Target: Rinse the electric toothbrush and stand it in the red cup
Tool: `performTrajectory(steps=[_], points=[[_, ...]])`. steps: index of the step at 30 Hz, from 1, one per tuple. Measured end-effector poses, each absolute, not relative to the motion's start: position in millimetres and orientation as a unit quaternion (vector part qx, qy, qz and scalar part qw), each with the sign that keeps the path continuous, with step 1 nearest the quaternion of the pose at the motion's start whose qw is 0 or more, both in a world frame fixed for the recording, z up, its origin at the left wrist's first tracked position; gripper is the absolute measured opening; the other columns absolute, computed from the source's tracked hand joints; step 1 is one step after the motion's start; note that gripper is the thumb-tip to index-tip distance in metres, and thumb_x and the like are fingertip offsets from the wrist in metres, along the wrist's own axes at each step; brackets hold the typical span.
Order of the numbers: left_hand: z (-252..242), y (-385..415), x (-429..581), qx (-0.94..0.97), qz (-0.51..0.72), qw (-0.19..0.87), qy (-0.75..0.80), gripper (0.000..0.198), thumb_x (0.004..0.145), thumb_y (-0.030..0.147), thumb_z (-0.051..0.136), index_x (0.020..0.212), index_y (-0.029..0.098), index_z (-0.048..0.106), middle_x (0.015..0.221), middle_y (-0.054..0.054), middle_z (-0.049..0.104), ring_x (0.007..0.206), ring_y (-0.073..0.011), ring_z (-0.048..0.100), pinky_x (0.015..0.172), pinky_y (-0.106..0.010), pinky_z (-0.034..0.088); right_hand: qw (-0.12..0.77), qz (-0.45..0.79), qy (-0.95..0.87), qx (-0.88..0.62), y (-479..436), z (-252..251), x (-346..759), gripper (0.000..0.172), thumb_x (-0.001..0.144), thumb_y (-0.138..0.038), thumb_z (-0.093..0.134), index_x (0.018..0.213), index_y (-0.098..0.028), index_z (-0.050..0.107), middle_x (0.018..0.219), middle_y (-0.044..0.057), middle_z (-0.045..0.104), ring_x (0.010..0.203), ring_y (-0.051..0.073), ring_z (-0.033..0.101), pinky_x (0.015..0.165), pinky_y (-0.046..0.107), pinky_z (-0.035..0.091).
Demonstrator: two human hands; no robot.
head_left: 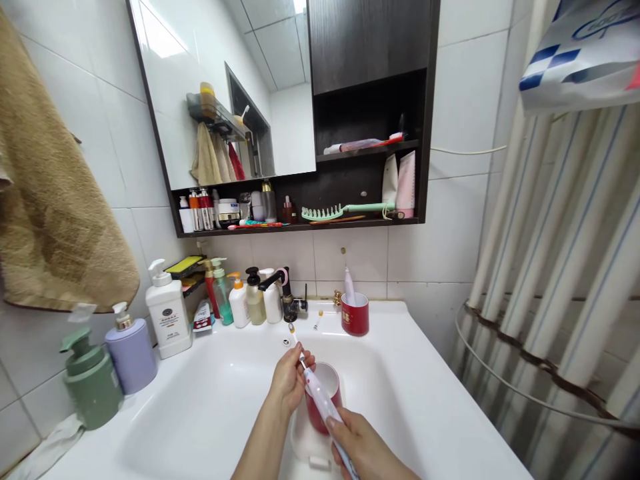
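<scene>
Over the sink, my right hand [363, 440] is wrapped round the pale pink handle of an electric toothbrush [323, 398]. My left hand [290, 377] pinches a white brush head [293, 333] at the handle's top. A thin metal shaft shows between the two; whether they are joined I cannot tell. Below and behind the handle, a red cup [317, 415] stands in the basin, partly covered by it. Another brush head [319, 320] lies on the sink's back ledge. Beside it, a second red cup [355, 317] holds another electric toothbrush [349, 287].
The white sink [200, 400] has a black faucet [287, 300] at its back. Several pump bottles [240, 303] line the left rear, with a purple bottle [131, 357] and green bottle [93, 380] nearer. A mirror cabinet [370, 193] hangs above; pipes [545, 267] stand right.
</scene>
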State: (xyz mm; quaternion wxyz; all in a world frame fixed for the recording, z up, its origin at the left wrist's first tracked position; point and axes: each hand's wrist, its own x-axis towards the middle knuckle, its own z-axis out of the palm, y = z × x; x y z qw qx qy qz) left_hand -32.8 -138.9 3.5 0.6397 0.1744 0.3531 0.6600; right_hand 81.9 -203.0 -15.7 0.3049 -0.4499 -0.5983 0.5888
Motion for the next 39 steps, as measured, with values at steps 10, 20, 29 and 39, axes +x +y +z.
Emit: performTrajectory(steps=[10, 20, 29, 39], points=[[4.6, -137.8, -33.8, 0.194, 0.659, 0.618, 0.381, 0.012, 0.063, 0.018, 0.053, 0.06, 0.013, 0.044, 0.049, 0.001, 0.051, 0.043, -0.0076, 0.051, 0.047, -0.019, 0.043, 0.318, 0.615, -0.58, -0.429, -199.8, -21.8, 81.6, 0.039, 0.065, -0.055, 0.032, 0.07, -0.016, 0.037, 0.041, -0.008, 0.039, 0.025, 0.002, 0.032, 0.028, 0.015, 0.02], [5.7, -146.0, -26.1, 0.193, 0.669, 0.607, 0.383, 0.012, 0.065, 0.019, 0.052, 0.061, 0.013, 0.042, 0.053, -0.002, 0.054, 0.047, -0.0094, 0.054, 0.05, -0.021, 0.043, 0.324, 0.606, -0.586, -0.43, -198.8, -26.7, 78.5, 0.032, 0.069, -0.047, 0.03, 0.069, -0.015, 0.035, 0.04, -0.008, 0.038, 0.024, 0.001, 0.031, 0.027, 0.014, 0.021], [-0.7, -145.3, -26.1, 0.257, 0.628, 0.632, 0.374, 0.016, 0.063, 0.027, 0.052, 0.06, 0.014, 0.042, 0.052, -0.001, 0.054, 0.047, -0.0093, 0.052, 0.049, -0.021, 0.039, 0.331, 0.598, -0.582, -0.441, -196.2, -32.4, 77.9, 0.034, 0.066, -0.05, 0.03, 0.068, -0.016, 0.035, 0.039, -0.008, 0.039, 0.024, 0.002, 0.032, 0.026, 0.015, 0.021], [-0.9, -147.8, -22.5, 0.262, 0.627, 0.64, 0.359, 0.016, 0.063, 0.027, 0.051, 0.059, 0.015, 0.042, 0.048, 0.001, 0.052, 0.044, -0.0089, 0.05, 0.051, -0.022, 0.039, 0.338, 0.583, -0.581, -0.457, -197.6, -24.2, 79.4, 0.03, 0.068, -0.046, 0.033, 0.066, -0.016, 0.038, 0.039, -0.008, 0.037, 0.024, 0.001, 0.03, 0.026, 0.014, 0.021]])
